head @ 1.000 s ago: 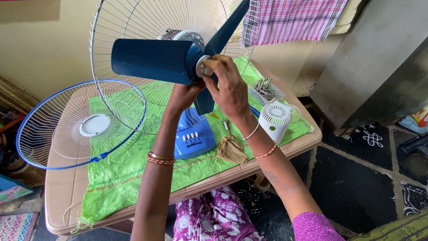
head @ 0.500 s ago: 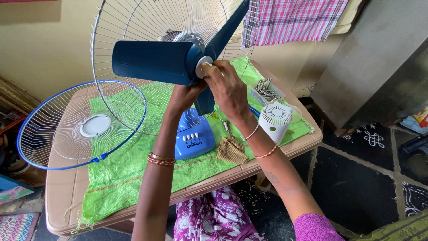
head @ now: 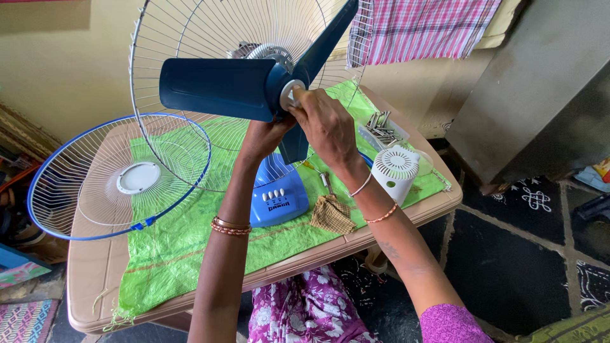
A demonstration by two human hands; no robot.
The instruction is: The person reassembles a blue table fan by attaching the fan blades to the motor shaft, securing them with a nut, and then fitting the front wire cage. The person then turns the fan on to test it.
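The white cap [head: 291,94] at the hub of the blue blade [head: 219,87], above the table's far edge, is pinched by the right hand [head: 327,127]. The blade should be steadied by the left hand [head: 264,136], closed beneath it, while the cap is turned squarely.

Smooth, matt dark-blue plastic fan blades [head: 222,86] sit against a thin white wire metal guard [head: 171,38], above a woven green plastic sheet [head: 184,241] on the smooth beige plastic table [head: 89,286].

Two fan guards [head: 121,178] [head: 210,38], one blue fan blade [head: 219,86], one white motor cover [head: 395,170], one folded cloth [head: 330,215].
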